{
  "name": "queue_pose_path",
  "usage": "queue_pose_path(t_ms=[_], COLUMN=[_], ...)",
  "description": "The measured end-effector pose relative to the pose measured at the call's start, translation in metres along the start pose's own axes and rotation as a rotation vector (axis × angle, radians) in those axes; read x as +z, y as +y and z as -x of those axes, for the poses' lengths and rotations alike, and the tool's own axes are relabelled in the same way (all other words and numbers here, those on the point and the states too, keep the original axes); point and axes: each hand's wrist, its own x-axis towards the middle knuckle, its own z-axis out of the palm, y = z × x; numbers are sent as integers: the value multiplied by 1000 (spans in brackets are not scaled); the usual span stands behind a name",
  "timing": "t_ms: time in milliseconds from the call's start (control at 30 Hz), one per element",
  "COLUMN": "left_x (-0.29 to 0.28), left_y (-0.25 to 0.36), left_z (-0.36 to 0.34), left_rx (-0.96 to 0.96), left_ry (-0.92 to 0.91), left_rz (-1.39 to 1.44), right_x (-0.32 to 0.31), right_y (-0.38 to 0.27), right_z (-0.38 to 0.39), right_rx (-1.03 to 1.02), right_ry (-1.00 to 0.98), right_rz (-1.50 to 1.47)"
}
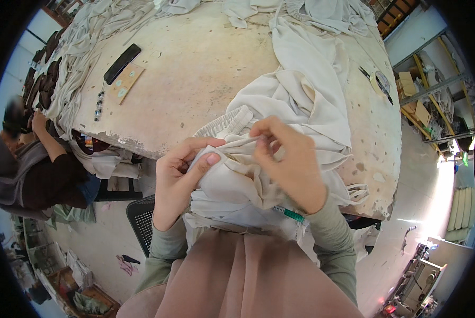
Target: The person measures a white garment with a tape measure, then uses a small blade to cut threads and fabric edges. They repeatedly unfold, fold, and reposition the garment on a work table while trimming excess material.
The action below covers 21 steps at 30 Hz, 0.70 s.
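Pale cream garment (295, 95) with a gathered elastic waistband (220, 121) lies over the table edge and across my lap. My left hand (181, 175) pinches a folded part of the cloth between thumb and fingers. Just right of it, my right hand (282, 159) has curled fingers at the same fold; whether it grips cloth or something small is unclear, and it is slightly blurred. A green measuring tape (293, 214) shows under my right hand, beside the cloth.
Worn table (179, 63) holds fabric piles (73, 63), a black phone (122, 64), board (127, 85), beads (98, 106), a tape roll (380, 84) and a dark pointed tool (365, 74). A co-worker (52, 175) works at left. Shelving (428, 95) stands right; a chair (139, 214) is beside me.
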Motion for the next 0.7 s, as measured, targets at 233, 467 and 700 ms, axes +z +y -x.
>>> queue_pose_path(t_ms=[233, 467, 700], left_x=[8, 10, 12], left_y=[1, 7, 24], left_z=[3, 0, -7], left_rx=[11, 53, 41], left_ry=[11, 25, -53], left_rz=[98, 22, -75], right_x=[-5, 9, 8], right_y=[3, -2, 3], right_z=[2, 15, 23], right_rx=[-408, -108, 168], right_ry=[434, -38, -157], right_rz=[302, -267, -714])
